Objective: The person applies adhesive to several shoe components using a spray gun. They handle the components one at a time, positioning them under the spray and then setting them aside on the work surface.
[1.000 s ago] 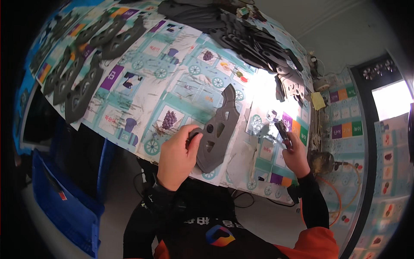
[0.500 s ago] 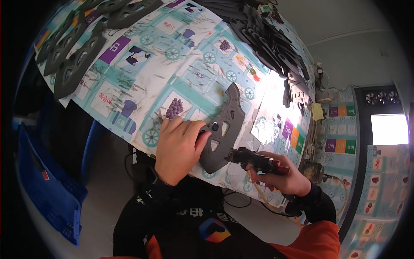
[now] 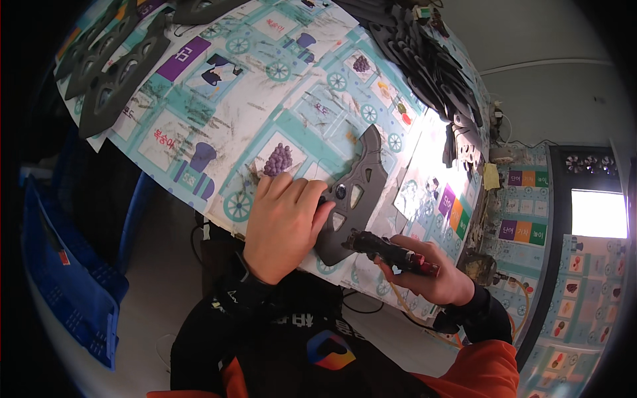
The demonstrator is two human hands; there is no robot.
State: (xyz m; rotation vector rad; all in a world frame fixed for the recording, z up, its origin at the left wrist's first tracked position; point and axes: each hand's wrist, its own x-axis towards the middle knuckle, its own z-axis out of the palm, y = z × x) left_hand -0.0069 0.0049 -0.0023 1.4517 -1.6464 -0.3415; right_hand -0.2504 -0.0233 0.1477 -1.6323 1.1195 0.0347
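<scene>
We found R hand [image 3: 434, 273], fingers wrapped round blk/red tool [image 3: 388, 249], nose at lower RH edge of gray cut-out part [image 3: 373, 179], contact unclear. L hand [image 3: 284, 229] had fingers closed on its LH edge, on desk [image 3: 255, 99]. Beyond, we logged dk. parts pile [image 3: 424, 63].

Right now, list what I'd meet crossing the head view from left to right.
Blue crate → left hand → dark grey part with cutouts → right hand gripping a black-and-red tool → small yellow paper → bright window.
</scene>
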